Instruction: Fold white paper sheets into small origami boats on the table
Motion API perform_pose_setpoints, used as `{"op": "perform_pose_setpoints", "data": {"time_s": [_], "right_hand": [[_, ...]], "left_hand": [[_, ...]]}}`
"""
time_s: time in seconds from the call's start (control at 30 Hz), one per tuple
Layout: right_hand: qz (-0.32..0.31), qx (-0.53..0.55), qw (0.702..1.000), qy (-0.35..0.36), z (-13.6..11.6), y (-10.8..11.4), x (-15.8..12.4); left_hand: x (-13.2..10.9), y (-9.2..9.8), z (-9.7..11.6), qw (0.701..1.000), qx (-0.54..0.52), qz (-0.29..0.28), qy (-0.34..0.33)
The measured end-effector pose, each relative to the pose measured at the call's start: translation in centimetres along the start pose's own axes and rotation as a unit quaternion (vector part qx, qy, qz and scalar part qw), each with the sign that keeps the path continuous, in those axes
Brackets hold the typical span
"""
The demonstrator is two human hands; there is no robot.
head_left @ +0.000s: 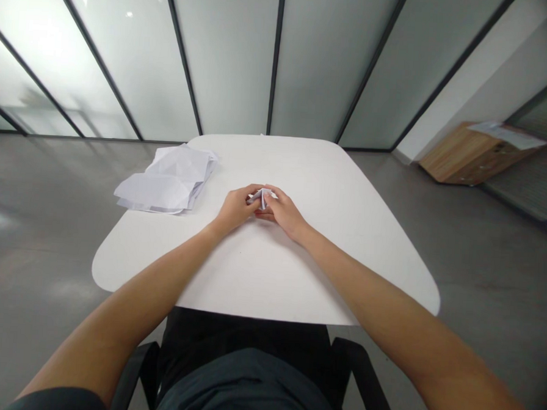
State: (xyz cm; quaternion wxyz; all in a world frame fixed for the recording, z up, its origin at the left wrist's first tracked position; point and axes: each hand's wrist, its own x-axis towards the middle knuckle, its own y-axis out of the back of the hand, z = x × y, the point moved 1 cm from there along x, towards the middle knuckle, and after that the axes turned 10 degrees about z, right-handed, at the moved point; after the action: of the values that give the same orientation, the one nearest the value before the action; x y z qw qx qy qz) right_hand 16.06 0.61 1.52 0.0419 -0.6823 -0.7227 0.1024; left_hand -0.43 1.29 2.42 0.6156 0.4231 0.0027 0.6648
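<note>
A small piece of folded white paper (263, 198) is held between both hands above the middle of the white table (297, 279). My left hand (237, 207) grips its left side, with fingers curled round it. From the right, my right hand (286, 212) closes on the same piece, its thumb against a fold. The fingers hide much of the paper's lower and far edges. Left of my hands, a loose stack of creased white paper sheets (169, 178) lies at the table's left edge, partly overhanging it.
A wooden cabinet (478, 157) with papers on top stands on the floor at the right. Frosted glass panels (226, 55) rise behind the table. Black chair armrests (361, 368) flank my lap, close to the table's near edge.
</note>
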Motion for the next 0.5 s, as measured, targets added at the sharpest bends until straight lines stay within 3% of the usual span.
{"op": "perform_pose_setpoints", "data": {"time_s": [0.1, 0.23, 0.37, 0.5], "right_hand": [[-0.009, -0.01, 1.0, 0.009, 0.2, 0.1, 0.1], [-0.022, -0.088, 0.993, 0.073, 0.4, 0.2, 0.2], [-0.004, -0.184, 0.975, 0.126, 1.0, 0.5, 0.6], [0.001, -0.209, 0.966, 0.152, 1.3, 0.8, 1.0]], "left_hand": [[0.0, -0.2, -0.1, 1.0, 0.017, 0.001, -0.005], [-0.3, -0.3, 0.3, 0.999, 0.043, 0.007, -0.013], [-0.5, -0.4, 0.8, 0.998, 0.066, 0.005, -0.019], [-0.6, -0.4, 0.9, 0.997, 0.075, 0.01, -0.014]]}}
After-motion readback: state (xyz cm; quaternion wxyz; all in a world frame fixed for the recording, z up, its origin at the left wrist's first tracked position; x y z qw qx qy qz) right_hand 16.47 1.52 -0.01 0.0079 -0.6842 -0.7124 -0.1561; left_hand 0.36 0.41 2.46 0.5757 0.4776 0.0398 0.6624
